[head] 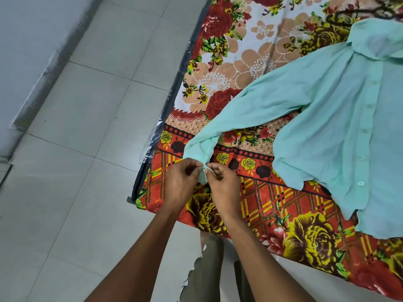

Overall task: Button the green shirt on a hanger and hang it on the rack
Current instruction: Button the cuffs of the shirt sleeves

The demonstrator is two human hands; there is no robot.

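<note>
Shirt: green shirt (340, 118) spread flat on the bed, front side up, collar toward the far right, hem toward the near right edge of the view
Placket: row of pale buttons (363, 131) runs down the middle of the front, the two front panels lying closed over one another along it
Sleeve: one long sleeve (246, 110) stretches out from the body to the left and toward the person, ending in the cuff (201, 156) right at the hands
Left hand: left hand (182, 182) has its fingers curled and is pinching the cuff fabric at its tip, palm side toward the camera
Right hand: right hand (224, 184) is curled too, thumb and forefinger nipping the same cuff edge from the other side
Hands together: fingertips meet over the cuff, just touching, both clamped on that small fold of green cloth
Shirt against hands: body of the shirt lies well off to the right of and beyond the hands; only the sleeve end reaches them
Bedsheet: floral bedsheet (250, 62) in red, yellow and peach covers the bed, with a plaid band under the hands
Bed edge: dark mattress edge (172, 101) with clear plastic wrapping runs diagonally on the left of the sheet
Floor: pale tiled floor (76, 149) fills the left half of the view
Hanger: cannot tell from here whether one sits inside the shirt
</note>
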